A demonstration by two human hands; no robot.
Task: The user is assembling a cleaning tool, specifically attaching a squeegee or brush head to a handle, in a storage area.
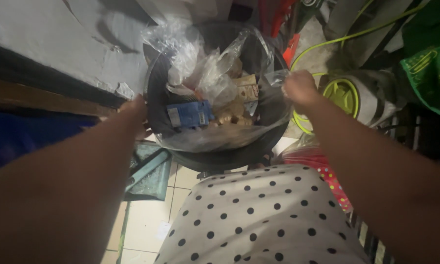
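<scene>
A round black bin (215, 159) stands on the floor in front of me, lined with a clear plastic bag (259, 129). Inside lie a blue packet (188, 115), crumpled clear plastic (200, 63) and pale scraps of packaging (232, 112). My left hand (134, 110) grips the bag's edge at the bin's left rim. My right hand (300, 88) pinches the bag's edge at the right rim. Both arms reach forward over my white, black-dotted garment (259, 215).
A grey wall (49, 34) rises at left. A teal mat (149, 171) lies on the tiled floor (142, 220). A lime-green hose and reel (342, 95) sit at right, with green bags (430, 68) beyond and a red dotted item (322, 168) beside the bin.
</scene>
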